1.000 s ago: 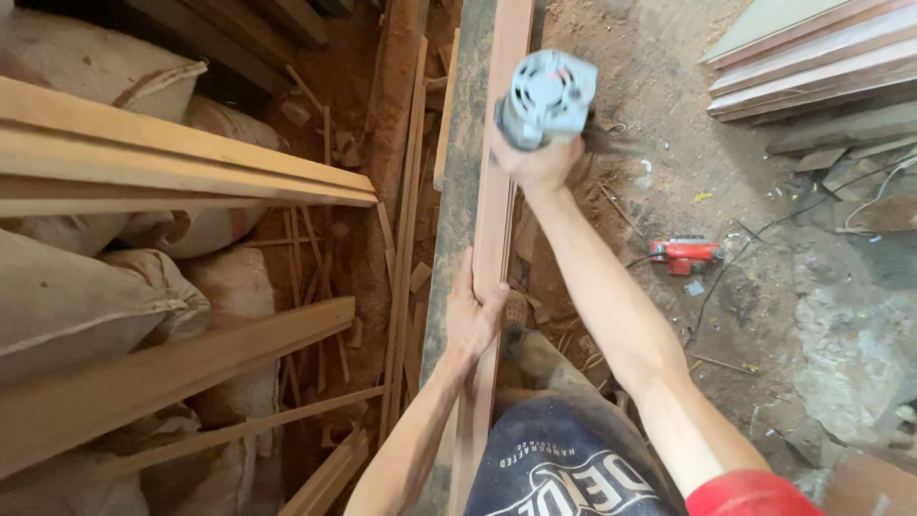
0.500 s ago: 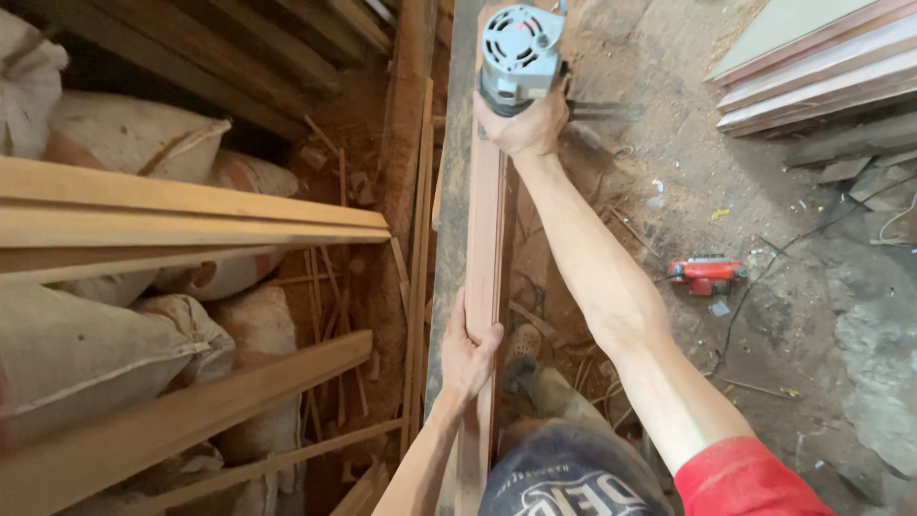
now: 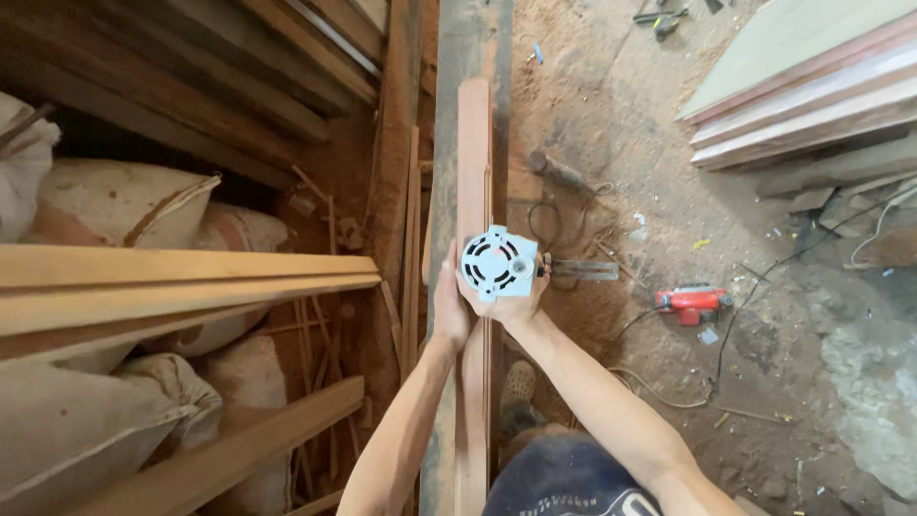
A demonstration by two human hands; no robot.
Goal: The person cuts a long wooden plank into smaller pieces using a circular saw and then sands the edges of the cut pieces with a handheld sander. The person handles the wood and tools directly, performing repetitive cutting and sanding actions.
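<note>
A long reddish wooden strip [image 3: 474,153] lies lengthwise on a narrow grey workbench beam [image 3: 445,115], running away from me. My right hand [image 3: 511,306] grips a pale blue round-topped power tool [image 3: 498,265] that sits on the strip. My left hand [image 3: 449,311] presses against the strip's left edge, just beside the tool. Both forearms reach forward from the bottom of the view.
Filled sacks [image 3: 115,205] and light wooden planks [image 3: 181,282] lie to the left. On the sawdust floor to the right are a red power tool [image 3: 693,303], loose cables [image 3: 669,392] and a stack of boards [image 3: 812,91]. Thin offcuts [image 3: 406,248] lean beside the bench.
The right hand has pulled the power tool back along the strip toward me. The left hand has slid forward and now sits next to the tool.
</note>
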